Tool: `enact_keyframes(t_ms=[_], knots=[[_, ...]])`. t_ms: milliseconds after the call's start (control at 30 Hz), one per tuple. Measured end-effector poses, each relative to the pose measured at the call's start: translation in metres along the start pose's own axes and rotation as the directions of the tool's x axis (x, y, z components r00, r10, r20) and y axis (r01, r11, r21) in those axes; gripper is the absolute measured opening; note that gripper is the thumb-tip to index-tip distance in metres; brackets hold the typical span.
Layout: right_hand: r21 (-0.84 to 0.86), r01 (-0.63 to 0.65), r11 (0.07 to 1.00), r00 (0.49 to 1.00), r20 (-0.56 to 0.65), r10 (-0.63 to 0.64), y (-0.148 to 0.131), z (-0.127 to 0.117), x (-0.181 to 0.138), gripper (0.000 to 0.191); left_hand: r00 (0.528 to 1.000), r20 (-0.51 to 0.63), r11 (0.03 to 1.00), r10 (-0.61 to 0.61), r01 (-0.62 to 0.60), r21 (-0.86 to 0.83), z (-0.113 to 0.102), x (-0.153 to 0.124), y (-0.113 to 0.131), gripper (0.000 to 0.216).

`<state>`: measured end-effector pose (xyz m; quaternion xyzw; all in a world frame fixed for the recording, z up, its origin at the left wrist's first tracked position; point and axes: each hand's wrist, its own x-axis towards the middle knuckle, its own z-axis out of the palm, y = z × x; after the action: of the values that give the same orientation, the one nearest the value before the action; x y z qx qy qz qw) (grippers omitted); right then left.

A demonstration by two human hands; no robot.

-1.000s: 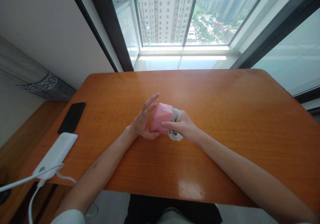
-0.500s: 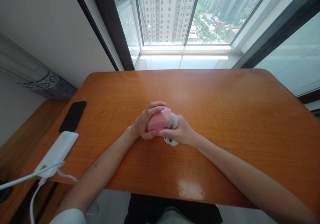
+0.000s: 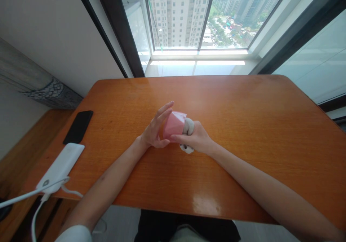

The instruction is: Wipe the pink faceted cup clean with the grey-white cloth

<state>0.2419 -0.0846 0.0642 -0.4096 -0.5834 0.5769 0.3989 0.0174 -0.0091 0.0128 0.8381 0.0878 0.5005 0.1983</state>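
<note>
A pink faceted object [image 3: 174, 123] with a pale grey-white part [image 3: 188, 126] on its right side is held just above the middle of the orange wooden table [image 3: 243, 126]. My right hand [image 3: 196, 138] is wrapped round the grey-white part, thumb pressed against the pink body. My left hand [image 3: 156, 128] rests against the pink object's left side with its fingers stretched out and upward, thumb under the object. What the object is exactly I cannot make out.
A black phone [image 3: 78, 126] lies flat at the table's left edge. Nearer me a white power bank [image 3: 61, 168] with a white cable [image 3: 35, 198] sits at the left front corner. A large window [image 3: 194, 14] lies beyond the far edge.
My left hand's fingers, curled over the pink object half a second ago, have lifted and stretched out again. The object has tilted back up slightly in my right hand.
</note>
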Motion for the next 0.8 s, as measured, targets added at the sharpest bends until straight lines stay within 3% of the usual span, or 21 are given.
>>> enact_keyframes(t_ms=[67,167,267,367,500,567,633,700,767,800], knots=[[0.269,-0.125,0.955,0.991,-0.002,0.13,-0.004,0.001,0.001,0.048,0.996,0.053,0.996,0.072,-0.074,0.05,0.0,0.0,-0.001,0.112],[0.559,-0.23,0.796,0.971,0.081,0.224,-0.002,0.005,0.002,0.055,0.98,0.114,0.983,0.16,-0.169,0.074,0.001,0.0,-0.002,0.117],[0.638,-0.27,0.721,0.962,0.143,0.234,0.003,0.011,0.002,0.058,0.976,0.1,0.975,0.196,-0.204,0.084,0.003,-0.002,-0.002,0.115],[0.611,-0.233,0.757,0.972,0.112,0.209,0.001,0.013,0.0,0.065,0.984,0.018,0.982,0.179,-0.179,0.051,0.006,-0.006,-0.002,0.112],[0.248,-0.048,0.967,0.993,0.117,0.02,-0.003,0.009,-0.004,0.064,0.997,-0.049,0.997,0.061,-0.063,-0.051,0.01,-0.008,0.0,0.11],[-0.02,0.122,0.992,0.977,0.181,-0.117,0.0,0.006,-0.005,0.065,0.998,-0.055,0.995,0.035,-0.04,-0.094,0.01,-0.007,0.001,0.106],[-0.315,0.365,0.876,0.924,0.237,-0.3,0.008,0.003,-0.004,0.058,0.999,-0.04,0.991,0.027,-0.032,-0.127,0.009,-0.005,0.003,0.101],[-0.558,0.564,0.609,0.825,0.34,-0.452,0.018,0.001,-0.003,0.042,1.0,-0.006,0.988,0.028,-0.028,-0.149,0.007,-0.002,0.004,0.098],[-0.654,0.637,0.407,0.753,0.415,-0.511,0.025,0.001,-0.001,0.03,1.0,0.021,0.988,0.022,-0.019,-0.155,0.006,-0.001,0.005,0.097],[-0.661,0.64,0.391,0.745,0.41,-0.527,0.026,0.001,-0.001,0.027,1.0,0.025,0.988,0.01,-0.006,-0.152,0.006,0.0,0.005,0.098]])
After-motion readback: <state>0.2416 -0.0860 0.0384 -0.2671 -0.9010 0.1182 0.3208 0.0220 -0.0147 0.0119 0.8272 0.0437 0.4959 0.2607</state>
